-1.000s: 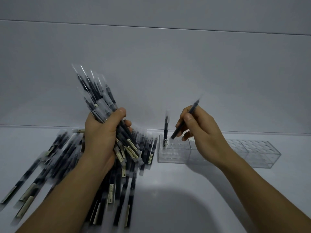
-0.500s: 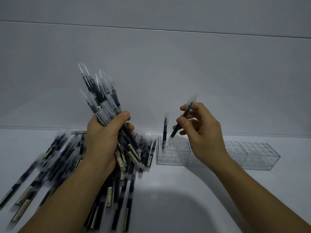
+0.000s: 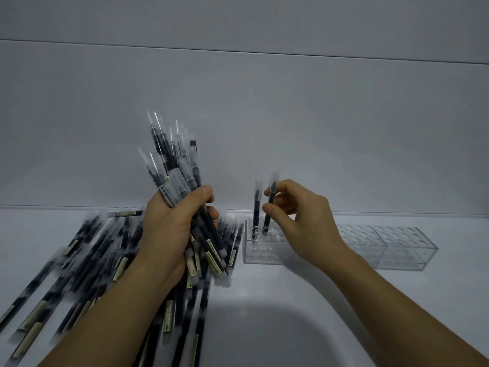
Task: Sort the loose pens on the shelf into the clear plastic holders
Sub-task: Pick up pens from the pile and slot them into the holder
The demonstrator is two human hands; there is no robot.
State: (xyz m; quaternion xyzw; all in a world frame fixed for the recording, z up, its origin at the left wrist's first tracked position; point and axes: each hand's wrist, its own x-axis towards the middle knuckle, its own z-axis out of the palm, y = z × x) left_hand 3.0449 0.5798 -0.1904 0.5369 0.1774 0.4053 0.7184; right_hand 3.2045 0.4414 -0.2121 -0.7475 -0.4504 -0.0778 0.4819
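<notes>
Ok, your right hand (image 3: 299, 221) pinches pen (image 3: 269, 207) upright in holder (image 3: 264, 251) hole beside standing pen (image 3: 256, 210); left hand (image 3: 169, 229) grips bundle (image 3: 174, 168).

I saw black pens (image 3: 90, 245), clear sleeves, cream labels. The holders (image 3: 397, 251) were clear, dotted with round holes.

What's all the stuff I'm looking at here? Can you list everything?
bundle of pens: many, black in clear wrappers, gripped in the left hand
loose pens: many, black, wrapped, spread on the shelf at left
standing pen: one, black, upright in the nearest holder
held pen: one, black, lower end at a holder hole
clear holders: a row, exact count unclear, transparent, on the shelf at right
shelf: one, white
wall: pale grey, behind
left hand: grips the bundle
right hand: pinches the held pen
</notes>
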